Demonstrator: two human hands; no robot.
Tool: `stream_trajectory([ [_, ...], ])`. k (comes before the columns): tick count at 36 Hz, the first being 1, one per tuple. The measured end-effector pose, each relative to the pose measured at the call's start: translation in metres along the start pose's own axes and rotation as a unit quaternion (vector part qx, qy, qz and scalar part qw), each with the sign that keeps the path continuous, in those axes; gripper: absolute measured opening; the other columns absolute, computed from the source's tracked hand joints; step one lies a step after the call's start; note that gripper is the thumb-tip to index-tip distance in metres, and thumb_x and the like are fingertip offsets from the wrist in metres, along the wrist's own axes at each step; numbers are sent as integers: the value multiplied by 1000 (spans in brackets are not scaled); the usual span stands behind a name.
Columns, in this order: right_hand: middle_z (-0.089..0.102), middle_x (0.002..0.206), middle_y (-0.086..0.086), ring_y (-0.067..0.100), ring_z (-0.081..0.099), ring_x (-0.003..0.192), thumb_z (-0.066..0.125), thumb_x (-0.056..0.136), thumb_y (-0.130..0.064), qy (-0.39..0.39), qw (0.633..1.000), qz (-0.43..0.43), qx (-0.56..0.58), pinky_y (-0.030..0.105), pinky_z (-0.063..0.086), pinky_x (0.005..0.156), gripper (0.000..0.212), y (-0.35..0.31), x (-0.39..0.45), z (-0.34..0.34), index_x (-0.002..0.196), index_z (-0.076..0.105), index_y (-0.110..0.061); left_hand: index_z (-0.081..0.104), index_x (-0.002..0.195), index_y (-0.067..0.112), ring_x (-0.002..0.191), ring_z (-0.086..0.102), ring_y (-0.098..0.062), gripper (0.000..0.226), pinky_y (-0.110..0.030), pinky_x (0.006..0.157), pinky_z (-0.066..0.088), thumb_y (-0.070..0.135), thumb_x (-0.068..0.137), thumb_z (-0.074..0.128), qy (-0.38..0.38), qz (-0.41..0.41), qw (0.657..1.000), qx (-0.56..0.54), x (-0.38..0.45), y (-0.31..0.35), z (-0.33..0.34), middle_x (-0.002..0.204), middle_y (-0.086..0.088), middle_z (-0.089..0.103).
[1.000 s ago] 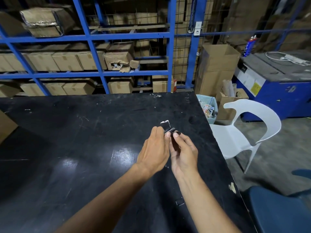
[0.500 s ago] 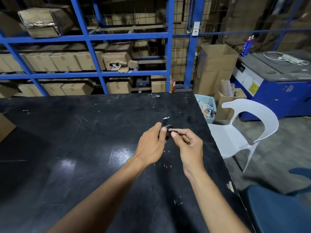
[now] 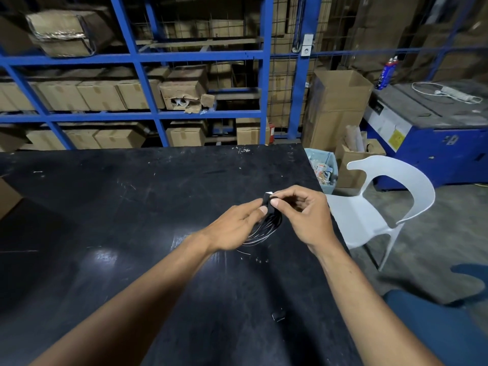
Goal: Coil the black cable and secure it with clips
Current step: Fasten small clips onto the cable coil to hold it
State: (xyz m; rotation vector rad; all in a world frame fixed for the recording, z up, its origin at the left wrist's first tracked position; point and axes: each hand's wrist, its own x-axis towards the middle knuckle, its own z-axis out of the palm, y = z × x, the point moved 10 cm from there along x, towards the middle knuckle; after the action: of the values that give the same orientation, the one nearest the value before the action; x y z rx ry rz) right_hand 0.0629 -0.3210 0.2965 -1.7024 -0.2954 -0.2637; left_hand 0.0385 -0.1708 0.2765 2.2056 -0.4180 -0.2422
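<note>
The coiled black cable (image 3: 266,225) hangs in thin glossy loops between my two hands, just above the black table (image 3: 132,207). A small black clip (image 3: 268,198) sits at the top of the coil, pinched between the fingertips of both hands. My left hand (image 3: 237,225) grips the coil and the clip from the left, thumb on top. My right hand (image 3: 303,215) pinches the clip from the right, its other fingers curled. A second black clip (image 3: 278,316) lies on the table nearer to me.
The table's right edge runs close to my right hand. Beyond it stand a white plastic chair (image 3: 375,207) and a blue seat (image 3: 435,326). Blue shelving (image 3: 158,114) with cardboard boxes fills the back. A light blue bin (image 3: 323,167) is by the far corner.
My hands have moved slightly apart and the cable's loops now show below them. The clip stays pinched at the top of the coil.
</note>
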Motion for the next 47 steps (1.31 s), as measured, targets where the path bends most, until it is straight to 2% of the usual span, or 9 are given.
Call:
stream_trajectory([
  [5, 82, 85, 5, 8, 74, 77, 82, 82, 4, 20, 999, 12, 37, 21, 56, 74, 21, 2, -1, 6, 86, 81, -16, 55, 117, 2, 72, 39, -16, 45, -36, 71, 38, 41, 112, 35, 24, 3, 999, -30, 1, -8, 1, 81, 0, 43],
  [12, 82, 79, 7, 17, 77, 73, 83, 80, 7, 34, 988, 105, 108, 27, 60, 77, 41, 21, -1, 13, 107, 60, -15, 56, 126, -1, 67, 35, -13, 60, -27, 61, 34, 51, 104, 36, 36, -16, 993, -108, -1, -24, 7, 76, 8, 40],
  [18, 77, 71, 3, 11, 73, 69, 85, 79, 8, 21, 977, 149, 150, 21, 58, 74, 29, 28, 6, 26, 92, 67, -11, 43, 88, 4, 59, 31, -11, 51, -24, 54, 30, 51, 109, 41, 83, -11, 981, -174, 1, -34, 3, 68, 14, 37],
  [22, 84, 100, 8, 16, 80, 98, 82, 89, -8, 9, 976, 147, 162, 27, 61, 91, 28, 23, 10, 29, 115, 72, -14, 40, 78, 20, 50, 23, -5, 39, -18, 46, 22, 34, 115, 38, 140, -29, 933, -330, 3, -39, -5, 65, 9, 31],
  [24, 83, 108, 6, 16, 79, 101, 79, 94, -18, 30, 976, 157, 151, 26, 61, 88, 22, 28, 7, 25, 115, 73, -19, 38, 75, 23, 49, 22, -5, 41, -20, 46, 17, 32, 115, 38, 184, -41, 900, -392, 3, -43, -13, 63, 8, 30],
  [28, 76, 103, 15, 19, 67, 66, 64, 103, -26, 80, 946, 236, 205, 28, 46, 61, 13, 57, -20, 24, 106, 70, -14, 40, 74, 20, 41, 26, -2, 42, -17, 41, 22, 32, 114, 38, 252, -51, 805, -534, 2, -54, -28, 59, 9, 33],
  [32, 73, 98, 18, 20, 66, 56, 55, 103, -21, 66, 885, 312, 338, 31, 46, 62, 19, 81, -59, 45, 111, 66, -7, 42, 75, 20, 39, 27, -2, 42, -18, 40, 23, 34, 114, 39, 299, -51, 735, -606, 2, -61, -36, 57, 9, 36],
  [38, 78, 83, 15, 21, 77, 70, 68, 92, 8, 99, 862, 292, 402, 21, 61, 65, 13, 81, -73, 60, 95, 72, -4, 45, 75, 19, 39, 28, -4, 42, -18, 41, 27, 37, 113, 42, 306, -50, 699, -644, 7, -59, -33, 58, 8, 35],
  [47, 78, 82, 15, 21, 77, 75, 69, 93, 7, 103, 892, 235, 373, 21, 59, 67, 11, 63, -58, 54, 95, 75, -2, 43, 75, 19, 40, 27, -4, 42, -19, 42, 23, 37, 112, 42, 305, -60, 685, -659, 5, -62, -23, 59, 7, 33],
])
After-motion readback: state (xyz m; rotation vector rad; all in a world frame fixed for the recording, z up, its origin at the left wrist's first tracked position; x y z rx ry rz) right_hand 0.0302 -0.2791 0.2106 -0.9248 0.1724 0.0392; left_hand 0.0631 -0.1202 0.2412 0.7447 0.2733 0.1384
